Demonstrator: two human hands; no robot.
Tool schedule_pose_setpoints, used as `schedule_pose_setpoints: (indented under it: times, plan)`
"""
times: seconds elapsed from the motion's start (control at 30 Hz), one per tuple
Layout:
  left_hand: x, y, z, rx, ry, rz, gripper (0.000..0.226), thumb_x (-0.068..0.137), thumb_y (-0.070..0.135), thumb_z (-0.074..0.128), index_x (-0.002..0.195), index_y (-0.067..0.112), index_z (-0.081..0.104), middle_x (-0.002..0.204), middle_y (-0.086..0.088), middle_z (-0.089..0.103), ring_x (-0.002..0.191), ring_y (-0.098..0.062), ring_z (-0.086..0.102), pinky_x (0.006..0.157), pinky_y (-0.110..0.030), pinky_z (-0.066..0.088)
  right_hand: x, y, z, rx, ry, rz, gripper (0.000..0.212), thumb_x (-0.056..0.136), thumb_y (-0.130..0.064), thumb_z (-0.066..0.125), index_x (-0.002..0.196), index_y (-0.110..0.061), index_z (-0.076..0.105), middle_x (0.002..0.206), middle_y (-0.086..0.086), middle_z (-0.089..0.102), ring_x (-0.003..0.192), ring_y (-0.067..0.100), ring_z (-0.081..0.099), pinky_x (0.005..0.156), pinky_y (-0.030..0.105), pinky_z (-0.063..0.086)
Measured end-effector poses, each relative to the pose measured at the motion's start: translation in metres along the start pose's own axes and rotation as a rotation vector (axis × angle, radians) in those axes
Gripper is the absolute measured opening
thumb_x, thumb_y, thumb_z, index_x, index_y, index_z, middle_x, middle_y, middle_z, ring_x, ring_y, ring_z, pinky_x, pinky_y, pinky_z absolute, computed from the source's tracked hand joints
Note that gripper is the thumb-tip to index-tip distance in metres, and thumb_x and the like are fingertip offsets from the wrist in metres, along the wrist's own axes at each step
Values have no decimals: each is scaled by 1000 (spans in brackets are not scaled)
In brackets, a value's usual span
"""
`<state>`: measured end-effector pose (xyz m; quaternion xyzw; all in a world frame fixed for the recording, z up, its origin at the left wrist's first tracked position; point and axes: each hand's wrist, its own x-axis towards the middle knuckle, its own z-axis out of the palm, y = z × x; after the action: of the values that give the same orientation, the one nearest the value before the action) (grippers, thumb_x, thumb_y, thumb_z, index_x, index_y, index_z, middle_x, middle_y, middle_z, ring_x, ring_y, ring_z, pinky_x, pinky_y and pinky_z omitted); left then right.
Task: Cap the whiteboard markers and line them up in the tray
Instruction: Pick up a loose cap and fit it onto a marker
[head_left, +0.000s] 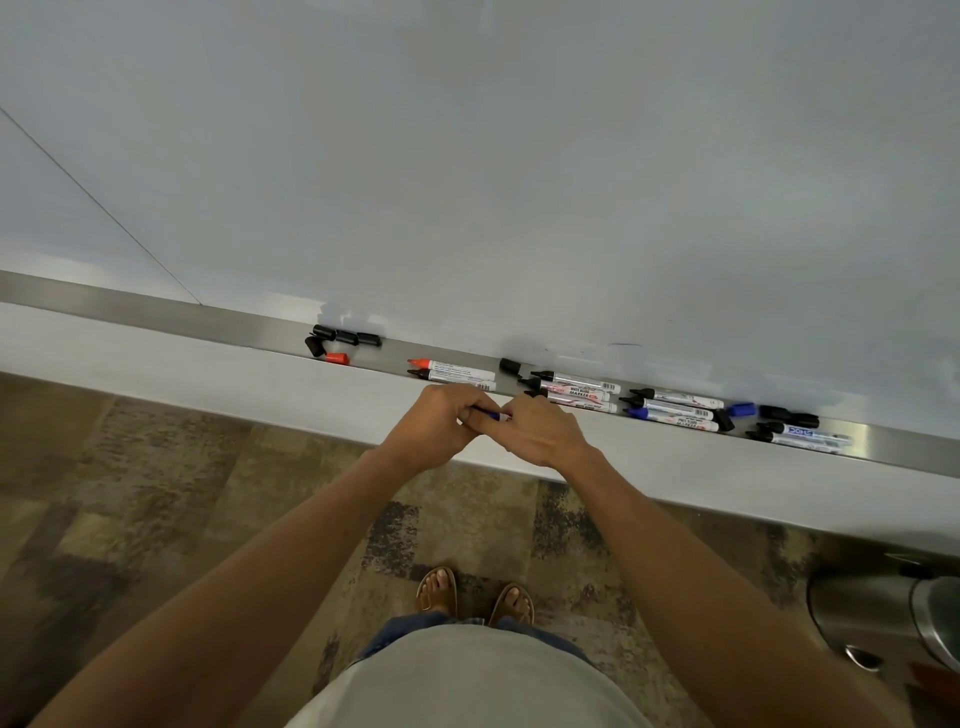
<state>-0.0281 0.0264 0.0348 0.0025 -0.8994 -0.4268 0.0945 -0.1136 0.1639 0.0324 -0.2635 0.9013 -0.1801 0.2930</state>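
Observation:
A steel tray runs under the whiteboard. My left hand and my right hand meet in front of it, both closed on one blue marker, mostly hidden by the fingers. Uncapped markers lie in the tray: a red one with a black one below it, three black ones, then two black and a blue marker, and two more at the right. Loose black caps, a red cap, a blue cap and more black caps lie among them.
The whiteboard fills the upper view. A white ledge sits below the tray. A steel bin stands on the patterned carpet at the lower right, near my sandalled feet.

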Motion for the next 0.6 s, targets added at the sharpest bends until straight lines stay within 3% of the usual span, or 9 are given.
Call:
schedule_pose_setpoints:
  times: [0.13, 0.27, 0.37, 0.6]
  plan:
    - [-2, 5, 2, 22, 10, 13, 22, 74, -6, 73, 93, 5, 73, 84, -8, 73, 75, -13, 63, 70, -7, 44, -4, 1, 4, 21, 56, 4, 73, 62, -90, 34, 48, -19, 44, 51, -4, 50, 52, 16, 52, 51, 29, 33]
    - [-2, 9, 6, 29, 21, 18, 30, 72, -13, 68, 95, 5, 73, 86, -10, 74, 78, -17, 65, 73, -19, 50, -6, -2, 10, 44, 140, 21, 57, 69, -71, 43, 48, -19, 50, 49, -5, 52, 51, 16, 55, 51, 27, 35]
    - [-3, 10, 10, 46, 15, 8, 30, 72, -14, 66, 93, 5, 73, 85, -9, 72, 77, -18, 65, 72, -27, 52, -9, -1, 13, 36, 182, 18, 53, 66, -67, 42, 47, -18, 51, 47, -5, 52, 48, 15, 54, 49, 26, 35]
    - [-5, 11, 24, 46, 58, 36, 34, 69, -15, 66, 95, 7, 72, 86, -5, 70, 77, -9, 59, 74, -17, 48, -13, 13, 16, 56, 251, -61, 45, 70, -64, 41, 55, -24, 52, 52, -9, 54, 52, 12, 52, 47, 24, 29]
